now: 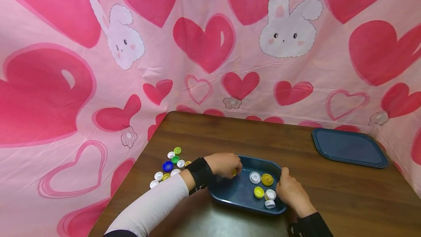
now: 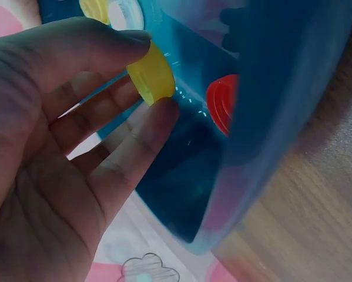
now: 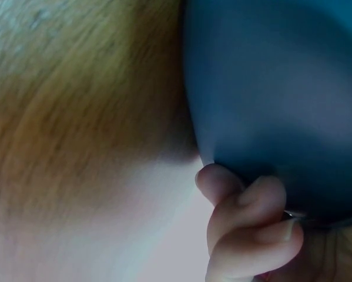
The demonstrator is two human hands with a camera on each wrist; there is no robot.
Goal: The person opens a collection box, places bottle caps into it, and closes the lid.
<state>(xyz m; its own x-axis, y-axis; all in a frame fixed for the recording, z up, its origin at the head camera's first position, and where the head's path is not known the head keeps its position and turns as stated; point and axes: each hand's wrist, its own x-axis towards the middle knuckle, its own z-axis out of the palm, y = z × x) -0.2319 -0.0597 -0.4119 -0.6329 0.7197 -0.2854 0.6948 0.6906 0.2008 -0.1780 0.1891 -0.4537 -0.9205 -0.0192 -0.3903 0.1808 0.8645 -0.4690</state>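
Gripping tray (image 1: 236,193) at R end w/ R hand (image 1: 292,192). Pinching yellow cap (image 2: 153,73) w/ L hand (image 1: 223,165), at fingertips (image 2: 165,115), over tray's L part, open side seemingly palmward; well apart from R hand. Noting loose caps (image 1: 167,166) L of tray; blue lid (image 1: 348,147) beyond tray, to R.

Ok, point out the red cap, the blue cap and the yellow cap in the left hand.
Red cap (image 2: 220,104): left wrist view, on its visible ringed part.
Blue cap (image 1: 167,166): head view, on the middle of its face.
Yellow cap (image 2: 157,73): left wrist view, on its side.
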